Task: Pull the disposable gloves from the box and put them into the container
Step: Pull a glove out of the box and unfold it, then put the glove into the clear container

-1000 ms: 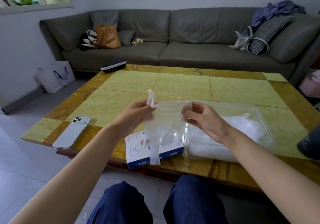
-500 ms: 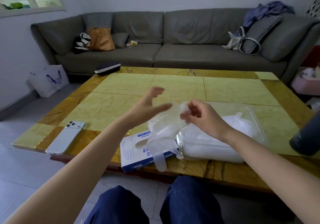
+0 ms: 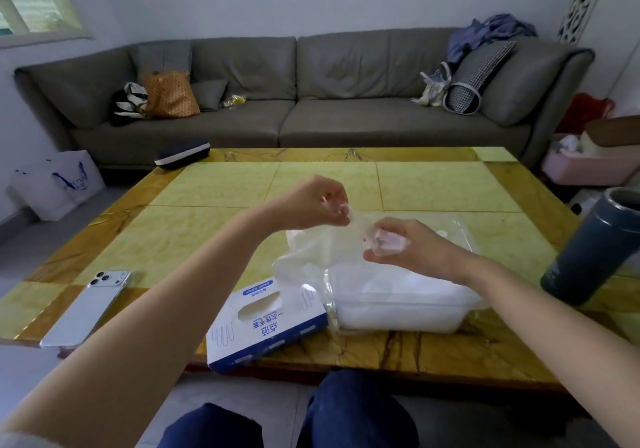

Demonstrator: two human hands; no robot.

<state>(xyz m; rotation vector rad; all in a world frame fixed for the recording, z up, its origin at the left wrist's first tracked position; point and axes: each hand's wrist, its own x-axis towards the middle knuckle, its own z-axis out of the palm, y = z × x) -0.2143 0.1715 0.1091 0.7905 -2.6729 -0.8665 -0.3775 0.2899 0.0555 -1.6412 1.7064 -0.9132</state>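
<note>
Clear glove (image 3: 320, 251), pinched by left hand (image 3: 311, 205) and right hand (image 3: 407, 250), above container (image 3: 398, 316).

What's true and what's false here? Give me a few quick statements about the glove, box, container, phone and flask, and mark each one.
1. Both hands hold the glove. True: the left hand and right hand each grip it.
2. The box sits right of the container. False: it sits at its left.
3. The phone lies camera side up. True.
4. The flask stands beside the phone. False: they are at opposite ends of the table.
5. The container is empty. False: white gloves lie in it.
</note>
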